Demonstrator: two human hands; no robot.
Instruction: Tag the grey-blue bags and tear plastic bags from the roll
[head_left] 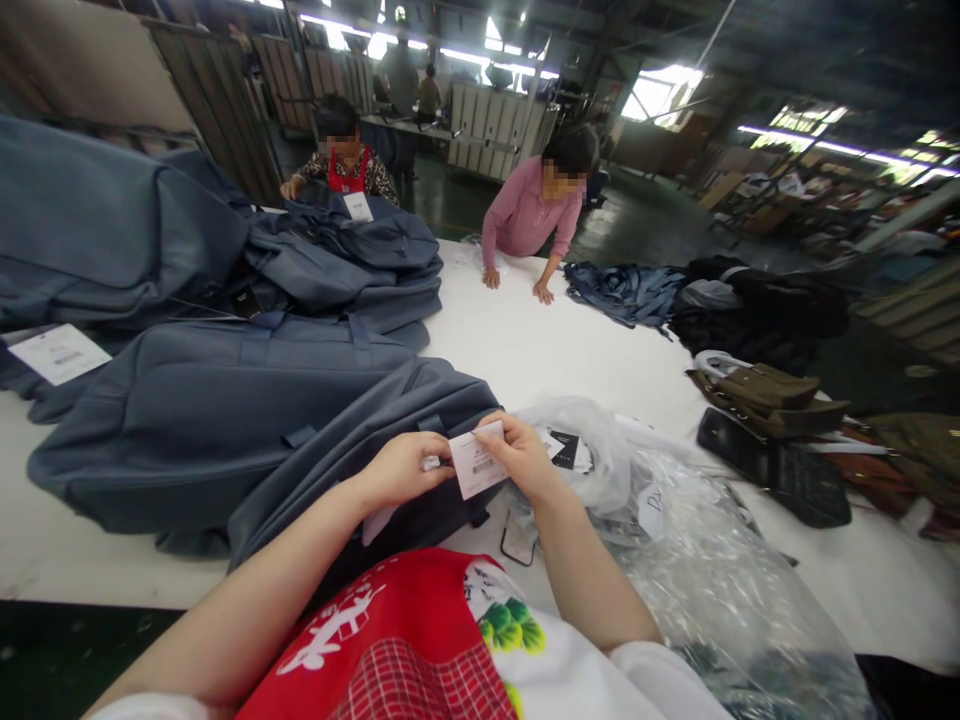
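Note:
A white hang tag with a printed barcode is held up in front of me, over a dark blue bag. My right hand pinches the tag at its upper right corner. At the tag's left edge, the fingers of my left hand are closed, with a small whitish bit showing between them; its kind I cannot make out. Both hands are just above the near end of the blue bag. Another blue bag lies beside it on the left.
More blue bags are piled at the left on the white table. Clear plastic bags and a black tag lie to my right. Brown and black handbags stand further right. Two people are across the table.

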